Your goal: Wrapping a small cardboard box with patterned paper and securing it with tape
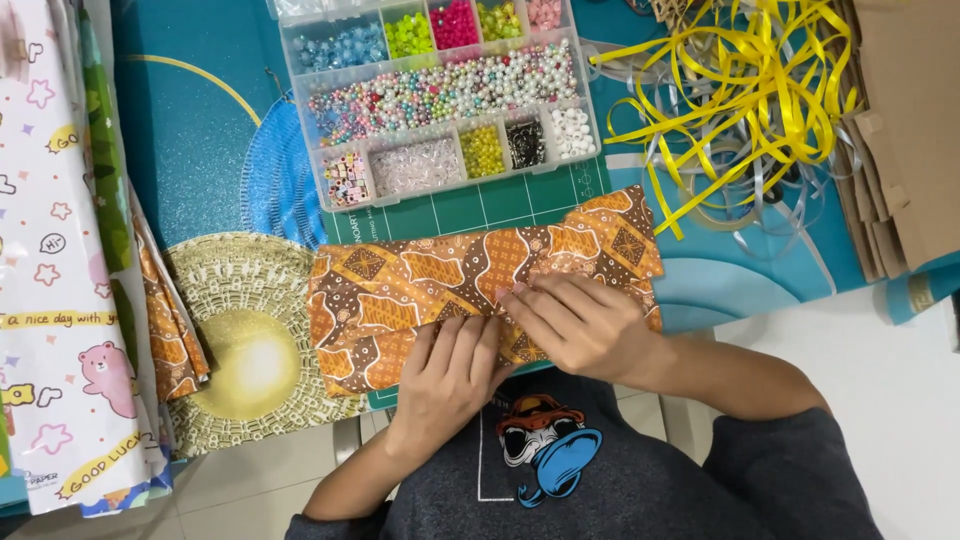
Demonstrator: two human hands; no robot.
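A sheet of orange and brown patterned wrapping paper (420,280) lies folded on the table in front of me. My left hand (450,375) rests flat on its near edge, fingers together and pointing away from me. My right hand (580,320) lies just to the right, fingers pressing down on a fold near the sheet's middle. The two hands touch each other over the paper. Neither lifts the paper; both press it against the table.
A clear compartment box of coloured beads (440,90) stands behind the paper on a green cutting mat (500,200). Tangled yellow ribbon (740,100) and brown cardboard pieces (900,140) lie at the right. Printed wrapping sheets (60,260) hang at the left beside a round woven mat (245,340).
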